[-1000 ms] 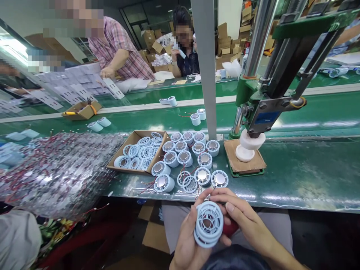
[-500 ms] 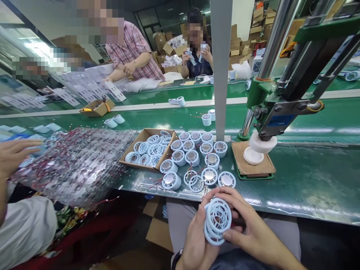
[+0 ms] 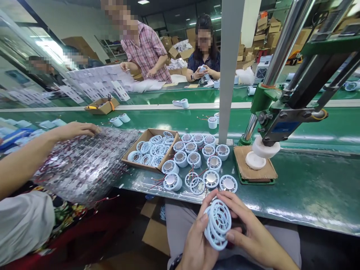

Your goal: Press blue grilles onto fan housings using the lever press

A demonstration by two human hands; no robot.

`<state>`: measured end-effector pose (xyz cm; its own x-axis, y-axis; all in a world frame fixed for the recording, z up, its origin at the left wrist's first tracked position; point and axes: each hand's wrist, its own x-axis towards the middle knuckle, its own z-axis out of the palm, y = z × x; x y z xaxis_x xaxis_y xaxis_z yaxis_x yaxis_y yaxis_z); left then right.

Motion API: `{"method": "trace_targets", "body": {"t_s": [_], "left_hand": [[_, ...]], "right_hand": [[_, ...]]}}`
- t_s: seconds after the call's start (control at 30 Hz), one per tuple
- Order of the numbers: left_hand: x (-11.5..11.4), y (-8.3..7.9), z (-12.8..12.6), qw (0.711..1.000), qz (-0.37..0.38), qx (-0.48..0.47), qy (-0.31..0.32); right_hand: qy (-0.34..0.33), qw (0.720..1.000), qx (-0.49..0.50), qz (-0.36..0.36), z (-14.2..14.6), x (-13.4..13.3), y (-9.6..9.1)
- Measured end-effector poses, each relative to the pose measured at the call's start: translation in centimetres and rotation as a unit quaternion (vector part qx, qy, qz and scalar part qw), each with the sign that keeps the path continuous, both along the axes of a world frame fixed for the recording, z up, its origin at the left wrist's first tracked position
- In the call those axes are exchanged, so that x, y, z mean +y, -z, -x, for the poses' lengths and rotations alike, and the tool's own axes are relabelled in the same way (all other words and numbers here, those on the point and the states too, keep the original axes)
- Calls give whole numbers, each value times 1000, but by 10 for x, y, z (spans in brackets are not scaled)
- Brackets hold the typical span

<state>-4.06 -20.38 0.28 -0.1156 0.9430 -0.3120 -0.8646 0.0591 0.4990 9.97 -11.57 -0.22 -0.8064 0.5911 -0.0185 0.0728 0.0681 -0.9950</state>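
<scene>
Both my hands hold one pale blue round fan housing with a spoked grille, below the bench's front edge. My left hand grips its left side, thumb on the rim. My right hand wraps round its right side, fingers closed over the top and bottom. On the green bench just ahead stand several similar housings with metal motor discs and red wires. A cardboard tray beside them holds several empty blue grilles.
A green hand press with a white die stands on a cardboard pad at right. A grey post rises behind the housings. A neighbour's arm reaches over a pile of wired parts at left. Two people work across the conveyor.
The neighbour's arm has reached further right over the wired pile. I have tilted the housing a little in my hands. The camera view has shifted slightly.
</scene>
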Motion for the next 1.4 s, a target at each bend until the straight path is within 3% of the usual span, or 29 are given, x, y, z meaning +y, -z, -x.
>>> {"method": "trace_targets", "body": {"t_s": [0.33,0.63,0.77,0.87,1.07,1.2,1.4], "left_hand": [[-2,-2,3,999,-18,22,24],[-13,21,12,999,-13,27,39],[-20,32,19,999,23,25,-24],[-25,40,34,992,68,27,-100],[-41,50,75,939,162,52,-300],[-53,55,84,924,194,61,-324],[-48,57,71,920,222,36,-321]], "right_hand": [[13,997,-24,-67,1,0,2],[7,982,-70,-174,7,-7,3],[55,968,-34,-242,17,-11,9],[52,969,-58,-233,37,-15,12],[16,956,-189,-222,96,-20,16],[41,939,-241,-242,112,-16,21],[97,903,-289,-303,101,-5,27]]}}
